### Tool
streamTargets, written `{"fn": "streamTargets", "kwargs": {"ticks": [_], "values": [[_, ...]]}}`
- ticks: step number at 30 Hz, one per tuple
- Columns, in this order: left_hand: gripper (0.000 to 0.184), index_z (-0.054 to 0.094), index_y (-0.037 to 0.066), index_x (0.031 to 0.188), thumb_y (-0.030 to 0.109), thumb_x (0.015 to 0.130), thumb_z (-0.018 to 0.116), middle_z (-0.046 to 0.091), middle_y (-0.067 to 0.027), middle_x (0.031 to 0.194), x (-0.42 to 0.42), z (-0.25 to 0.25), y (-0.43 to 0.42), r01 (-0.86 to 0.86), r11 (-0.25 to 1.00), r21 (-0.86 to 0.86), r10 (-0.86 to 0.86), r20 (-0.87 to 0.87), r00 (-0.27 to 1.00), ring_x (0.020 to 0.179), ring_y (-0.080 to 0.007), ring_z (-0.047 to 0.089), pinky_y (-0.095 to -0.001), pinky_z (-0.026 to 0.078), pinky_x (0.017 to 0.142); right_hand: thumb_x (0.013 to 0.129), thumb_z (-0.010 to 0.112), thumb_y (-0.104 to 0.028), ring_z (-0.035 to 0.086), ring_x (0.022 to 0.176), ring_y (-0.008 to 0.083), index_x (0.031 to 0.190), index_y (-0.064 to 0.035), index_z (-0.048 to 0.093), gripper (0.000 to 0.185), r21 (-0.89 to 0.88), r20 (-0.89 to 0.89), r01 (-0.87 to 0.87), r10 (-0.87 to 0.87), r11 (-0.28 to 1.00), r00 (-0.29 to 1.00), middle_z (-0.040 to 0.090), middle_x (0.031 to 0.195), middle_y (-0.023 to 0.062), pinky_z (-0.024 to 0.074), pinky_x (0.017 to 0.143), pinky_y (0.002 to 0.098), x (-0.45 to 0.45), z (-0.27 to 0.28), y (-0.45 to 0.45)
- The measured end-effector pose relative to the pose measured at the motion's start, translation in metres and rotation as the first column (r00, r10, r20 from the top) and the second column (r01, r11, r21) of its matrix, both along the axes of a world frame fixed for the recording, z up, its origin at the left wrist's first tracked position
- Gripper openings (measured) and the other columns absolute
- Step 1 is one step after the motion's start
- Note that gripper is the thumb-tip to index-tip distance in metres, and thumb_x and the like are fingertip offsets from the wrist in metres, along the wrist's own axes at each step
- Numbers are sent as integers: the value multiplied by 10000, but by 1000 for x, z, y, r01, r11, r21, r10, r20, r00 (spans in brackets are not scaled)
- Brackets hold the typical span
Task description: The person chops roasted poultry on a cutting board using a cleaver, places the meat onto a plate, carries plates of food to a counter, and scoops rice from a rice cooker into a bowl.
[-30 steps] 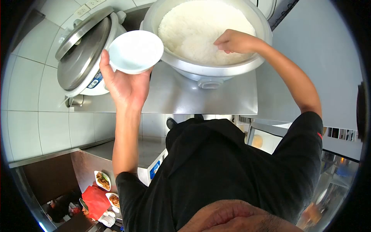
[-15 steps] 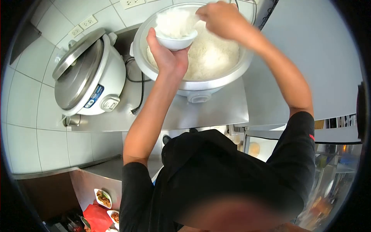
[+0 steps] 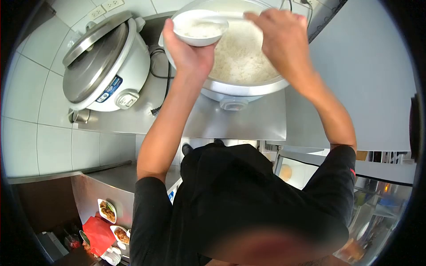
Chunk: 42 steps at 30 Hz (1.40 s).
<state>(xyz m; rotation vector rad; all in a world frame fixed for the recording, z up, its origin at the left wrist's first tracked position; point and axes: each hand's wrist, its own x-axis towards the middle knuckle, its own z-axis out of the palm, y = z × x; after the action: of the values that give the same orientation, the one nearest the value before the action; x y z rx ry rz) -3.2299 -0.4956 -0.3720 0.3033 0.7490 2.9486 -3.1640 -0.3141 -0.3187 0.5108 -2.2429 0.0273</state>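
My left hand [image 3: 188, 55] cradles a small white bowl [image 3: 197, 42] from below, over the left rim of a large open rice cooker [image 3: 248, 88]. Some white rice [image 3: 202, 29] lies inside the bowl, below its rim. In the fingers of my right hand [image 3: 286, 42] is the handle of a pale rice paddle [image 3: 222, 19], blurred by motion. The paddle's blade reaches across the bowl; its exact shape is hard to make out. More cooked rice [image 3: 242, 57] fills the cooker beneath my hands.
A second rice cooker [image 3: 133, 75] stands left with its metal lid [image 3: 95, 37] tilted on top. A black cord and plug [image 3: 155, 111] lie on the steel counter [image 3: 199, 124]. A grey panel [image 3: 364, 80] borders the right. Dishes of food [image 3: 107, 210] sit behind at lower left.
The tall mound of rice at the bowl has given way to a lower fill. My right hand has come lower and to the right, with the paddle now across the bowl. The view has shifted slightly.
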Motion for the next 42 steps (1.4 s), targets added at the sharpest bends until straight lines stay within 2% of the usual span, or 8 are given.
{"fn": "streamTargets", "kwargs": {"ticks": [2,4,8,20,26,33,40,42], "values": [[673,410,36,1422,543,989,322,460,-161,1432,6,3,-20,-60,998,-26,61,44,997,1314,-366,437,-591,343,1095,772,582,51,614,922,241,1162,-122,709,445,-114,118,47,-34,992,992,648,882,105,355,841,425,-26,14,8],[677,421,64,1421,570,977,350,471,-145,1427,16,4,-42,-96,993,-65,99,42,994,1312,-357,442,-594,342,1092,775,559,-32,663,875,398,874,48,691,184,-89,112,7,3,996,994,699,870,225,522,814,440,-50,26,8],[634,349,84,1474,491,990,399,343,-180,1529,48,5,-76,-200,979,23,198,88,976,1406,-406,330,-686,253,1152,760,552,-62,639,931,422,905,-18,702,214,86,366,157,-178,984,913,689,889,209,394,883,682,-152,-49,23],[571,446,161,1419,528,983,478,455,-106,1453,117,-28,-128,-349,937,21,326,308,894,1350,-354,413,-664,339,1117,791,580,-85,582,1033,352,1024,-145,719,278,217,483,-183,58,959,874,655,933,155,315,845,710,-239,-124,-23],[575,420,148,1427,534,1002,437,433,-129,1453,116,-31,-128,-298,954,26,274,324,905,1334,-361,419,-671,335,1120,792,552,42,614,910,271,1171,-117,699,437,252,641,-238,23,938,768,656,889,123,324,861,419,-168,-88,-37],[624,383,91,1444,548,1018,378,393,-175,1481,98,-22,-121,-229,973,-15,225,250,942,1365,-384,388,-658,323,1136,801,502,37,610,798,252,1080,-174,693,398,93,776,-287,111,953,621,622,746,72,273,794,421,-115,-108,-13],[711,370,97,1467,623,988,364,396,-153,1497,74,-5,-108,-197,974,-113,217,214,952,1374,-375,386,-621,304,1139,950,556,-91,584,746,280,1041,7,702,199,-205,771,-237,306,950,558,649,776,91,427,774,360,-82,-111,24],[746,379,102,1471,657,974,364,409,-137,1495,67,0,-104,-182,974,-134,209,226,951,1374,-356,393,-604,298,1135,953,544,-100,550,704,227,916,13,663,168,-195,920,-143,232,970,317,616,734,72,426,700,331,-84,-92,31]]}}
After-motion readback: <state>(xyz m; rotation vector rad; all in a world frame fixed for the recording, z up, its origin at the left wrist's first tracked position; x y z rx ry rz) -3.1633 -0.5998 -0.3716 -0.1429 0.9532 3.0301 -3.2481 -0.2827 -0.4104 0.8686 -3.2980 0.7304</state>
